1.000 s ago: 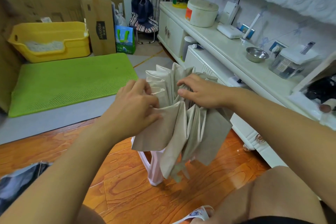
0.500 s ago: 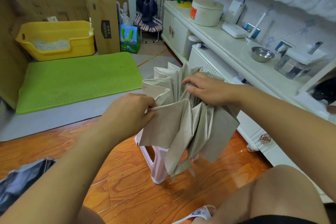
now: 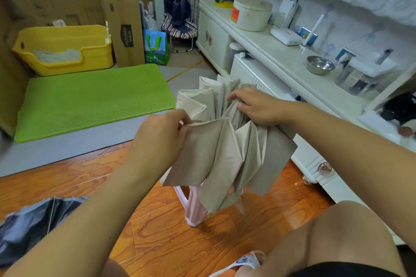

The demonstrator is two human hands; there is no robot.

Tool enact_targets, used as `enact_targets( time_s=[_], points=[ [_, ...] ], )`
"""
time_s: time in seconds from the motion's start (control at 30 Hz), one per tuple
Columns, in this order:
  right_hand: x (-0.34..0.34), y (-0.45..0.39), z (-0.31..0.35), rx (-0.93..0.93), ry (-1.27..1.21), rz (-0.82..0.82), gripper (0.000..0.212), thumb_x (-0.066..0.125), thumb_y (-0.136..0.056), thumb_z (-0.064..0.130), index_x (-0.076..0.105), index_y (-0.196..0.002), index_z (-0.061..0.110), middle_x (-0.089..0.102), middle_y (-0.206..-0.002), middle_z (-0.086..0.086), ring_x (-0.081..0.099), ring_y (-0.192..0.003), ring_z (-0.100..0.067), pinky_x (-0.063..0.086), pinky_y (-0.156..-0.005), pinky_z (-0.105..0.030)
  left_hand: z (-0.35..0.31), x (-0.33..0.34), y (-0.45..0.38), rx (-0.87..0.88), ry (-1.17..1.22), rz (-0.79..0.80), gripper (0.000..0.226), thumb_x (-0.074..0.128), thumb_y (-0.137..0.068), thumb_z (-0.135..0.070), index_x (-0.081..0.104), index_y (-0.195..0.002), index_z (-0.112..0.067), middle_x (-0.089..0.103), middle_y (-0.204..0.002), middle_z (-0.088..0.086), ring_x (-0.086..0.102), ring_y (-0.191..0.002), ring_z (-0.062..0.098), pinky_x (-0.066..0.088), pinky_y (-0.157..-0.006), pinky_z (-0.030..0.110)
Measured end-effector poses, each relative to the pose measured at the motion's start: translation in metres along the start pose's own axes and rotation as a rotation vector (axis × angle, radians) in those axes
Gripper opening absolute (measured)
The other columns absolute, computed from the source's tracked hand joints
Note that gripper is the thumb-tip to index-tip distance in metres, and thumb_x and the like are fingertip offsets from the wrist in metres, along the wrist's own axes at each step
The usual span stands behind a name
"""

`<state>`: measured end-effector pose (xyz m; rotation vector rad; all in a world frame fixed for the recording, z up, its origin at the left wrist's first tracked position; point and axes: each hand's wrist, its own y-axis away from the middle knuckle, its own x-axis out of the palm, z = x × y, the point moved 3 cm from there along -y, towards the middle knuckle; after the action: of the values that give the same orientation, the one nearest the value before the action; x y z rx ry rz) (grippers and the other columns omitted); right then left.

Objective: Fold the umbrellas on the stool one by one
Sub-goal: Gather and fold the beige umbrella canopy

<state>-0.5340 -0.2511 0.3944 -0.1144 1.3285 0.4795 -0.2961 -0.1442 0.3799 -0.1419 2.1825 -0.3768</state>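
A beige umbrella with its canopy hanging in loose pleats is held above a pale pink plastic stool, which it mostly hides. My left hand pinches the top edge of one canopy panel and holds it out to the left. My right hand grips the bunched pleats near the middle of the umbrella. A dark umbrella lies on the wooden floor at the lower left, partly cut off by the frame edge.
A white cabinet runs along the right with a steel bowl and a round tub on it. A green mat, a yellow bin and cardboard boxes stand behind. My bare knee is at lower right.
My left hand has drawn one panel out to the left and flattened it. My right hand stays on the bunched pleats. The view has shifted slightly.
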Motion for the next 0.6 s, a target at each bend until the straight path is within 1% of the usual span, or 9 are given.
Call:
enact_targets(
  time_s=[0.1,0.17,0.23,0.3,0.37,0.43,0.47,0.53,0.6],
  points=[
    [-0.001,0.000,0.004,-0.016,0.021,-0.011,0.035,0.039,-0.108,0.018,0.052,-0.141,0.018,0.048,-0.138,-0.009,0.046,-0.130,-0.023,0.033,-0.112,-0.036,0.006,-0.003,-0.005,-0.042,0.021,-0.025,0.026,0.070,-0.091,-0.021,0.060,-0.115,-0.023,0.075,-0.091,-0.004,0.065,-0.091,0.031,0.052,-0.077,0.043],
    [-0.002,0.000,0.006,-0.031,0.037,-0.024,0.033,0.041,-0.108,0.018,0.054,-0.138,0.019,0.051,-0.132,-0.008,0.049,-0.125,-0.023,0.035,-0.107,-0.033,0.017,-0.001,-0.010,-0.069,-0.015,-0.038,0.030,0.069,-0.093,-0.024,0.063,-0.122,-0.025,0.076,-0.096,-0.003,0.066,-0.097,0.032,0.052,-0.079,0.044],
    [-0.003,0.000,0.010,-0.045,0.041,-0.034,0.032,0.042,-0.107,0.017,0.056,-0.135,0.018,0.052,-0.126,-0.006,0.050,-0.120,-0.022,0.034,-0.098,-0.027,0.030,0.001,-0.016,-0.087,-0.091,-0.078,0.027,0.064,-0.095,-0.024,0.068,-0.121,-0.025,0.076,-0.102,0.001,0.066,-0.101,0.035,0.053,-0.079,0.045],
    [-0.003,0.000,0.013,-0.048,0.051,-0.047,0.031,0.042,-0.107,0.018,0.057,-0.134,0.018,0.054,-0.127,-0.008,0.051,-0.119,-0.022,0.036,-0.099,-0.030,0.034,-0.001,-0.021,-0.061,-0.100,-0.156,0.026,0.061,-0.096,-0.023,0.070,-0.120,-0.022,0.073,-0.112,0.006,0.063,-0.107,0.035,0.052,-0.085,0.042],
    [-0.003,-0.002,0.016,-0.035,0.065,-0.055,0.030,0.042,-0.107,0.020,0.058,-0.133,0.020,0.055,-0.129,-0.008,0.052,-0.120,-0.024,0.038,-0.102,-0.036,0.022,-0.001,-0.021,0.127,0.003,-0.184,0.032,0.062,-0.094,-0.026,0.069,-0.123,-0.017,0.063,-0.121,0.008,0.057,-0.114,0.030,0.043,-0.096,0.035],
    [-0.003,-0.004,0.016,-0.024,0.075,-0.060,0.030,0.041,-0.108,0.021,0.057,-0.133,0.020,0.055,-0.128,-0.008,0.053,-0.118,-0.025,0.040,-0.098,-0.036,0.003,0.003,-0.014,0.378,0.065,-0.090,0.043,0.060,-0.093,-0.041,0.069,-0.127,-0.016,0.058,-0.127,0.008,0.051,-0.119,0.027,0.036,-0.104,0.033],
    [-0.002,-0.005,0.016,-0.017,0.081,-0.061,0.029,0.041,-0.108,0.021,0.057,-0.133,0.020,0.055,-0.127,-0.008,0.054,-0.116,-0.025,0.041,-0.095,-0.035,-0.005,0.008,-0.009,0.475,0.034,-0.016,0.051,0.059,-0.092,-0.050,0.067,-0.130,-0.017,0.057,-0.132,0.007,0.049,-0.123,0.028,0.035,-0.108,0.038],
    [-0.001,-0.007,0.017,-0.003,0.094,-0.066,0.030,0.041,-0.108,0.023,0.056,-0.133,0.020,0.055,-0.127,-0.010,0.055,-0.113,-0.026,0.043,-0.092,-0.037,-0.015,0.023,0.001,0.589,-0.104,0.136,0.068,0.054,-0.089,-0.063,0.057,-0.142,-0.021,0.052,-0.147,0.002,0.040,-0.137,0.031,0.030,-0.114,0.048],
    [-0.001,-0.009,0.019,0.004,0.103,-0.070,0.029,0.041,-0.107,0.024,0.056,-0.132,0.021,0.055,-0.127,-0.011,0.055,-0.113,-0.026,0.044,-0.095,-0.040,-0.019,0.034,0.004,0.631,-0.201,0.228,0.076,0.050,-0.088,-0.063,0.045,-0.149,-0.019,0.050,-0.151,-0.001,0.027,-0.149,0.030,0.020,-0.119,0.049]
  ],
)
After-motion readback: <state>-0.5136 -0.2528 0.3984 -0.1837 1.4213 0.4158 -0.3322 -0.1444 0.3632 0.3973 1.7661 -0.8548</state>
